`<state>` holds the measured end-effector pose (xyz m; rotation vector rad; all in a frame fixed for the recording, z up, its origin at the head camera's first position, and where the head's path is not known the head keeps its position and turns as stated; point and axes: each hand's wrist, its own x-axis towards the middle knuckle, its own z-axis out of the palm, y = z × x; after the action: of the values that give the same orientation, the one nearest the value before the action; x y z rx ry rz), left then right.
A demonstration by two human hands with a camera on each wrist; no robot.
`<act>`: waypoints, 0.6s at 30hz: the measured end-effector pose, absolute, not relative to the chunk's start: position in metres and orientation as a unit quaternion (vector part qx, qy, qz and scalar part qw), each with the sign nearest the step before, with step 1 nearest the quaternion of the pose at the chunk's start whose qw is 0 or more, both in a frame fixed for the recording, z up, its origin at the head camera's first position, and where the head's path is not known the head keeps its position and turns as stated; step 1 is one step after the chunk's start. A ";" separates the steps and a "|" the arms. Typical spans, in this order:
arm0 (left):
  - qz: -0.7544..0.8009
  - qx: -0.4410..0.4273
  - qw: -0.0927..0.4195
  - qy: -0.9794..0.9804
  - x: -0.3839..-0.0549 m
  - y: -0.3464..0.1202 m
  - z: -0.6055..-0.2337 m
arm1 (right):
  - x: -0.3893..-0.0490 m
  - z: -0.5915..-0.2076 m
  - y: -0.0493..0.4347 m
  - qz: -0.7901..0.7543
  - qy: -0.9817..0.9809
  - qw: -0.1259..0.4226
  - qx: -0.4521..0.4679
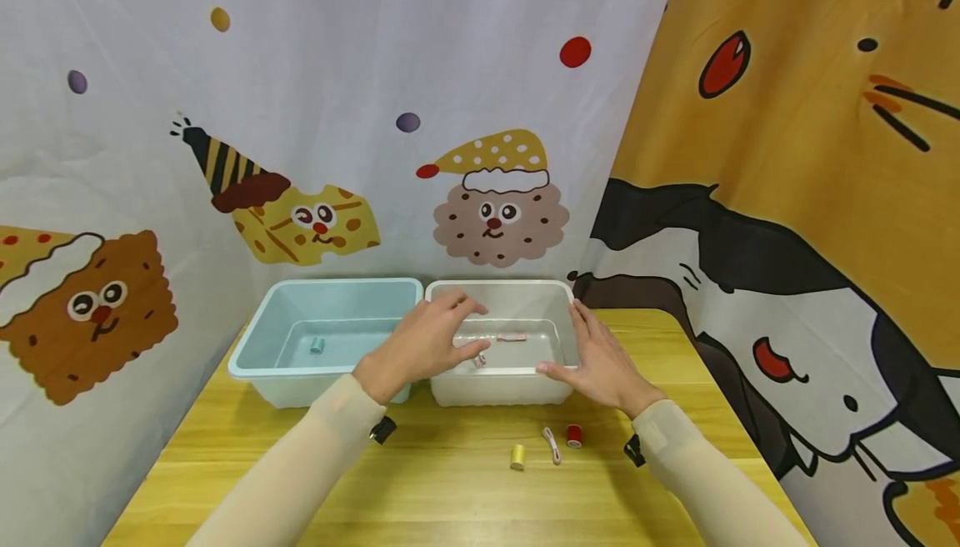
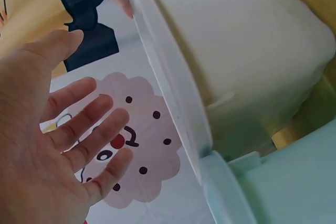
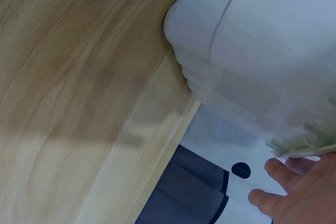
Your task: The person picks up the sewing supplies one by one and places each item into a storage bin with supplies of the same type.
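Note:
A white plastic bin (image 1: 501, 387) stands at the back of the table, with small pinkish-white strips (image 1: 512, 337) lying on its floor. My left hand (image 1: 427, 338) is held over the bin's left side, fingers spread and nothing in them. In the left wrist view that hand (image 2: 68, 124) shows its palm beside the bin's rim (image 2: 178, 77). At the right rim is my right hand (image 1: 600, 359), its fingers along the outside and its thumb near the front corner. The right wrist view shows the fingertips (image 3: 281, 174) right at the rim from below.
A light blue bin (image 1: 300, 388) sits left of the white one, holding a small blue spool (image 1: 317, 346). On the wooden table (image 1: 420, 489) in front lie a yellow thread spool (image 1: 517, 457), a red thread spool (image 1: 573, 436) and a pale pink bundled cord (image 1: 552, 445). A printed curtain (image 1: 337, 72) hangs behind.

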<state>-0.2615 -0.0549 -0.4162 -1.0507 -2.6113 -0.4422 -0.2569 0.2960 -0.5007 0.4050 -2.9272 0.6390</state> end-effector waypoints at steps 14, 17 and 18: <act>-0.151 -0.407 0.164 -0.886 -0.233 -0.054 -0.435 | -0.256 -0.500 0.295 0.211 -0.966 0.059 0.134; -0.148 -0.411 0.161 -0.885 -0.227 -0.053 -0.440 | -0.256 -0.500 0.296 0.211 -0.966 0.060 0.134; -0.148 -0.412 0.156 -0.886 -0.226 -0.053 -0.441 | -0.257 -0.500 0.296 0.210 -0.966 0.062 0.135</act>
<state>-0.2256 -0.0534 -0.4412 -1.1785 -2.5367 -0.4236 -0.2565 0.2958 -0.4999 0.4082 -2.9225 0.6348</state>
